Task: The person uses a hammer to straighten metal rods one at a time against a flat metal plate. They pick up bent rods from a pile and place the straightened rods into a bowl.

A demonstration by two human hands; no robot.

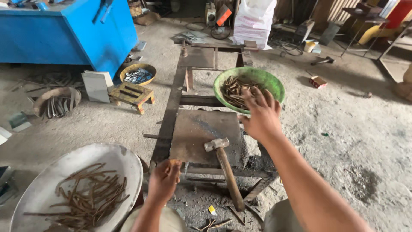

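The right hand (260, 115) reaches with fingers spread toward the green bowl (274, 83) of short rusty rods, holding nothing. The left hand (164, 180) is closed on 1 rod at the steel plate's (201, 133) near edge, beside the resting hammer (223, 161). The grey pan (120, 161) at near left holds many rods — the bowl is far from empty.

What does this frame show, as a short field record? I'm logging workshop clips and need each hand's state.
Setting: workshop with a dusty concrete floor
Left hand: closed on a small rusty metal piece at the near edge of the steel plate
Right hand: open, fingers spread, over the near rim of the green bowl of rusty strips
Hammer: head resting on the plate, unheld
Grey pan: lower left, holds bent rusty rods
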